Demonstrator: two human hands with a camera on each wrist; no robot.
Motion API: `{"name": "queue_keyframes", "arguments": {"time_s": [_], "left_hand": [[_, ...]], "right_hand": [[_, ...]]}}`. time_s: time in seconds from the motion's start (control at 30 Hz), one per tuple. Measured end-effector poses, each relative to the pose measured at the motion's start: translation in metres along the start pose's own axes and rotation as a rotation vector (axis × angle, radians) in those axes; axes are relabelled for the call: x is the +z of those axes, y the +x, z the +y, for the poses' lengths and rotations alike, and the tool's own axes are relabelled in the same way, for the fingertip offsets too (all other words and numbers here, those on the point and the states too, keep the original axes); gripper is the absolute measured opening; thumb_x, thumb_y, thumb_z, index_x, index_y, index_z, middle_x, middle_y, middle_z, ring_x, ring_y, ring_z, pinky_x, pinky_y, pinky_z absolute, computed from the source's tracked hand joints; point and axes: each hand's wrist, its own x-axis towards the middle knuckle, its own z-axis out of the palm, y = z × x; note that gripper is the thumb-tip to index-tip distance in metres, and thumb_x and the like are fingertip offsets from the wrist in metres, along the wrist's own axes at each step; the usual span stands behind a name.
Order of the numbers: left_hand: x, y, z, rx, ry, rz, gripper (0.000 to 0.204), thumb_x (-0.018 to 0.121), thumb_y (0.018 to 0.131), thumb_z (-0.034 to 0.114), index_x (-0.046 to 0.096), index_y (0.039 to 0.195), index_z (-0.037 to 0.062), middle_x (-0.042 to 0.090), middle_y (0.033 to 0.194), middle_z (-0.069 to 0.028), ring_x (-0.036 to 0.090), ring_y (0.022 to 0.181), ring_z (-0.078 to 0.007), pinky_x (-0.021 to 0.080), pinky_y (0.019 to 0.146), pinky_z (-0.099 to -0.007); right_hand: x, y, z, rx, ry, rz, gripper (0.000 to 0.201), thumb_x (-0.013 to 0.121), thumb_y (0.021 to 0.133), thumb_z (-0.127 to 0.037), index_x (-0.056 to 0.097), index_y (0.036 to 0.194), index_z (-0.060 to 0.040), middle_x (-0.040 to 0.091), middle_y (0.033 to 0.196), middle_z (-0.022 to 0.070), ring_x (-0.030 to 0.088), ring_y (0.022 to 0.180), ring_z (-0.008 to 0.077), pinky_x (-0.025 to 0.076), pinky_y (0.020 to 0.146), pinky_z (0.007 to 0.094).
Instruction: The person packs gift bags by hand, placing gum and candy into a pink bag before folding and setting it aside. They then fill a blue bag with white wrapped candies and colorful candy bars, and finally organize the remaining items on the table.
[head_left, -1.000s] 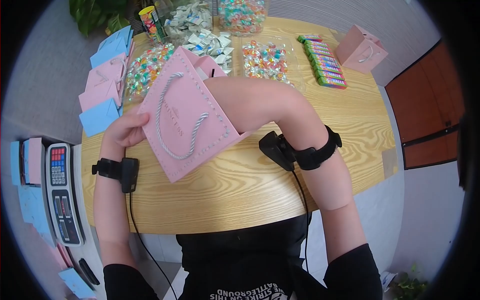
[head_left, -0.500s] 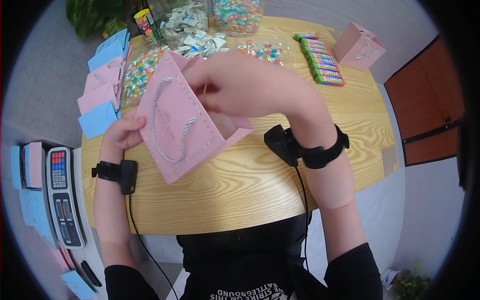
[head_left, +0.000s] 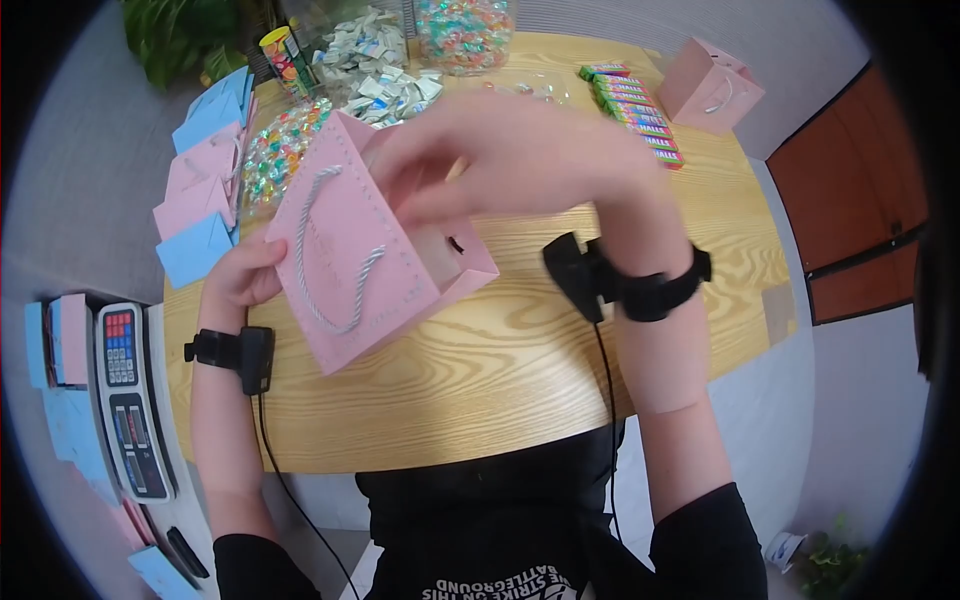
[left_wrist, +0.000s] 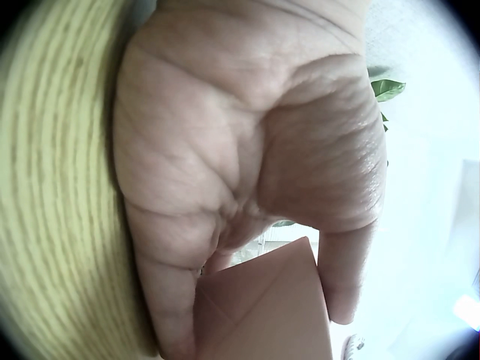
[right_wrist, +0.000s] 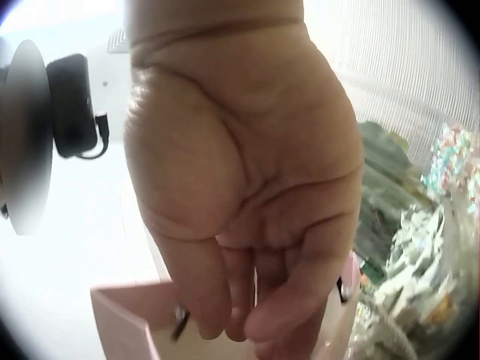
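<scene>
A pink paper gift bag [head_left: 345,255] with silver rope handles is tilted over the table, its mouth facing right in the head view. My left hand [head_left: 246,272] grips the bag by its left side, thumb on the printed face. In the left wrist view, a folded pink panel of the bag [left_wrist: 262,307] sits between thumb and fingers. My right hand [head_left: 470,160], blurred, is at the bag's mouth with loosely bent fingers. Nothing shows between those fingers in the right wrist view, where they hang over the bag's opening [right_wrist: 124,322].
Behind the bag lie wrapped clear candies [head_left: 285,150] and white sachets [head_left: 395,98]. A tub of colourful candies [head_left: 465,35] stands at the back. HALLS packs [head_left: 635,115] and another pink bag [head_left: 710,85] are at right. Flat blue and pink bags [head_left: 195,250] line the left edge.
My right hand has come up out of the bag to its mouth, its fingers now showing. The bag has shifted slightly left, still gripped by my left hand.
</scene>
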Motion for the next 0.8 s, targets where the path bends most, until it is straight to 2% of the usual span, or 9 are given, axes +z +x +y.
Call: {"name": "queue_keyframes", "arguments": {"time_s": [0.1,0.13,0.2,0.23,0.3,0.4,0.53,0.73,0.8], "left_hand": [[-0.003,0.001,-0.001,-0.013,-0.007,0.018,0.075,0.072,0.086,0.019,0.033,0.144,-0.0045,0.047,0.142,-0.0146,0.049,0.13,-0.0242,0.04,0.108,-0.0371],[-0.003,0.001,-0.001,-0.009,-0.009,0.019,0.075,0.072,0.086,0.019,0.033,0.144,-0.0045,0.047,0.142,-0.0146,0.049,0.13,-0.0242,0.04,0.108,-0.0371],[-0.001,0.002,-0.001,-0.008,-0.008,0.015,0.075,0.073,0.086,0.019,0.033,0.144,-0.0042,0.048,0.141,-0.0148,0.049,0.129,-0.0241,0.04,0.108,-0.037],[-0.001,0.002,-0.001,-0.006,-0.01,0.014,0.075,0.073,0.086,0.019,0.033,0.144,-0.0042,0.048,0.141,-0.0148,0.049,0.129,-0.0241,0.04,0.108,-0.037],[0.001,0.002,0.0,-0.009,-0.013,0.003,0.075,0.073,0.086,0.019,0.032,0.145,-0.0038,0.048,0.141,-0.0149,0.049,0.13,-0.0239,0.04,0.108,-0.037],[0.001,0.002,0.0,-0.015,-0.022,0.002,0.075,0.072,0.086,0.018,0.032,0.145,-0.0035,0.048,0.141,-0.0147,0.049,0.129,-0.0236,0.041,0.108,-0.0368],[-0.001,0.002,-0.001,-0.024,-0.042,0.004,0.075,0.072,0.086,0.017,0.031,0.146,-0.0032,0.049,0.141,-0.0144,0.05,0.129,-0.0232,0.041,0.107,-0.0364],[0.0,0.004,-0.001,-0.018,-0.034,0.01,0.075,0.072,0.086,0.017,0.031,0.146,-0.0033,0.048,0.141,-0.0144,0.05,0.129,-0.023,0.041,0.107,-0.0361],[0.003,0.004,-0.002,0.001,-0.069,0.051,0.075,0.076,0.083,0.017,0.034,0.142,-0.0049,0.052,0.137,-0.0177,0.055,0.123,-0.0264,0.048,0.103,-0.0386]], "right_hand": [[-0.028,-0.018,0.028,0.17,-0.106,0.282,0.033,0.07,0.084,-0.021,0.068,0.115,-0.0094,0.069,0.1,0.008,0.066,0.09,0.0206,0.053,0.081,0.0318],[-0.033,-0.023,0.038,0.169,-0.109,0.278,0.033,0.07,0.084,-0.021,0.068,0.115,-0.0094,0.069,0.1,0.008,0.066,0.09,0.0206,0.053,0.081,0.0318],[-0.037,-0.03,0.055,0.519,-0.397,0.321,0.056,0.075,0.081,-0.032,0.059,0.131,-0.0155,0.061,0.121,0.0154,0.063,0.105,0.0297,0.052,0.089,0.0373],[-0.033,-0.029,0.063,0.519,-0.399,0.32,0.056,0.075,0.081,-0.032,0.059,0.131,-0.0155,0.061,0.121,0.0154,0.063,0.105,0.0297,0.052,0.089,0.0373],[-0.022,-0.026,0.077,0.742,-0.501,0.238,0.084,0.079,0.073,-0.043,0.042,0.146,-0.0233,0.043,0.143,0.0213,0.057,0.118,0.038,0.048,0.098,0.0422],[-0.008,-0.017,0.087,0.763,-0.452,0.195,0.099,0.08,0.07,-0.048,0.028,0.152,-0.0293,0.03,0.152,0.0209,0.05,0.126,0.0411,0.045,0.102,0.045],[0.002,-0.007,0.1,0.826,-0.345,0.109,0.1,0.079,0.069,-0.049,0.027,0.152,-0.0294,0.027,0.153,0.0212,0.051,0.125,0.0408,0.046,0.102,0.0444],[0.007,-0.004,0.095,0.833,-0.433,0.09,0.087,0.076,0.071,-0.045,0.037,0.147,-0.0268,0.04,0.143,0.0187,0.055,0.119,0.0371,0.05,0.096,0.0401],[0.007,-0.004,0.098,0.84,-0.407,0.087,0.079,0.075,0.071,-0.042,0.044,0.141,-0.0232,0.045,0.136,0.0159,0.058,0.113,0.0353,0.051,0.094,0.04]]}}
